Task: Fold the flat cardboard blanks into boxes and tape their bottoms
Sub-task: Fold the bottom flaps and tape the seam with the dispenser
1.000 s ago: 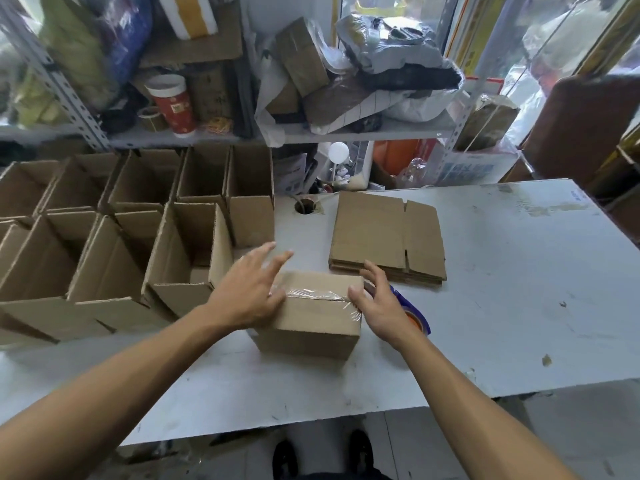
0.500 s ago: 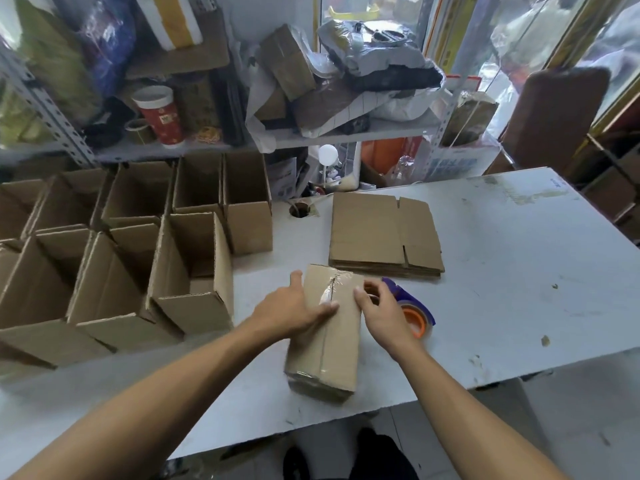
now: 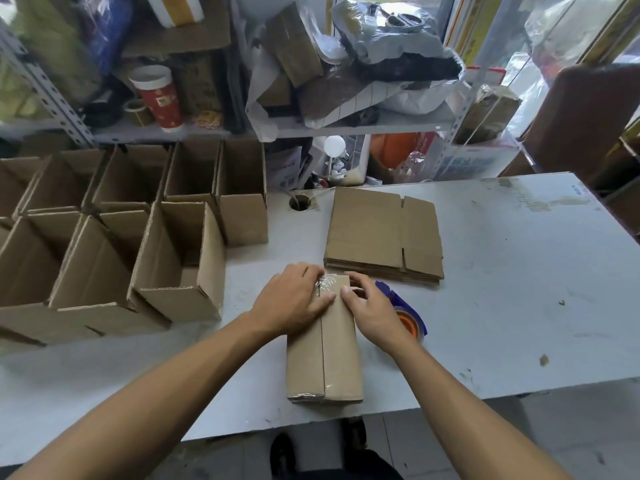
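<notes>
My left hand (image 3: 294, 299) and right hand (image 3: 372, 306) press loosely bent fingers on the far, taped end of the box (image 3: 323, 355) lying near the table (image 3: 519, 289) edge — open boxes (image 3: 180, 258) stand done at left, the stack of flat blanks (image 3: 382, 237) still waits.

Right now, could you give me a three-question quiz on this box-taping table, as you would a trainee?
1. True or false: the tape dispenser lies to the right of the box being handled.
2. What lies behind that box? A) stack of flat blanks B) scissors C) a bucket
3. Fill in: both the left hand and the right hand press on the box's ____ end.

Key: 1 true; 2 A; 3 far, where the tape is crinkled.
</notes>
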